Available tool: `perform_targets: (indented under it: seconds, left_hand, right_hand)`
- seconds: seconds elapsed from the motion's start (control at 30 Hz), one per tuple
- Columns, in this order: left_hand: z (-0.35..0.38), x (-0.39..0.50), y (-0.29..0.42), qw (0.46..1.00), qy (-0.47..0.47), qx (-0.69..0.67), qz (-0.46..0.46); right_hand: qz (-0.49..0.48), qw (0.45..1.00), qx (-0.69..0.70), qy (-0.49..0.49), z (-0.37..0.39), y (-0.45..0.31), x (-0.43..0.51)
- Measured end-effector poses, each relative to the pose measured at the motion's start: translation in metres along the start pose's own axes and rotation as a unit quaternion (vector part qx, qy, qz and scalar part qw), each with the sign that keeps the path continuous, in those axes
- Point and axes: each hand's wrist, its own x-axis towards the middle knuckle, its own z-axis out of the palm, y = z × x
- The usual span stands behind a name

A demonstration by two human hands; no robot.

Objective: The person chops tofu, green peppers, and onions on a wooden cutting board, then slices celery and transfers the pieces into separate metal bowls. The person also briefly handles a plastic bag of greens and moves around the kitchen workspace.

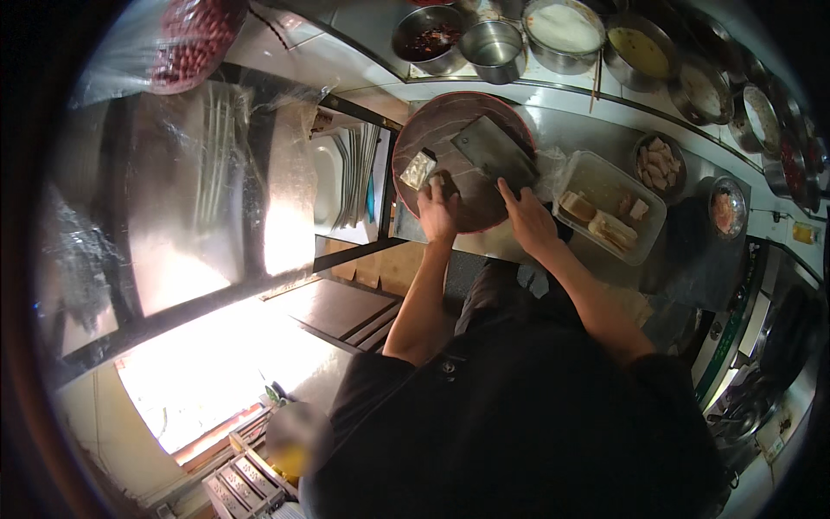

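Observation:
A round, red-rimmed cutting board (468,202) lies before me on the metal counter. My right hand (530,217) grips a cleaver (493,149) near its handle, with the broad blade flat over the board's right side. On the left, the fingers of my left hand (438,211) are bent at a small dark brown piece (446,184); whether they hold it is unclear. Just beyond them sits a shiny pale block (418,169), its kind unclear. Right of the board, a clear plastic container (639,250) holds pale food blocks (611,231) and smaller bits.
A bowl of cut pale pieces (659,163) and a small bowl of pinkish food (724,207) stand farther right. Several metal pots (493,52) line the back ledge, one with chopsticks (596,81). Stacked plates (353,175) fill a rack at left.

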Motion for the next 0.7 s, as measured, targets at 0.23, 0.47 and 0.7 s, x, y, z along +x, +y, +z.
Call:
perform_targets:
  seconds: [0.23,0.47,0.7]
  left_hand:
    - [0.005,0.034,-0.047,0.987,0.044,0.032,0.154]
    - [-0.001,0.118,-0.079,0.987,-0.057,-0.047,0.14]
    - [-0.017,0.096,0.027,0.956,0.02,-0.292,0.006]
  right_hand:
    - [-0.056,0.979,-0.071,0.183,0.053,0.005,0.046]
    - [0.302,0.873,-0.097,0.372,-0.012,0.161,-0.145]
    - [0.459,0.768,0.427,0.134,-0.018,0.276,-0.209]
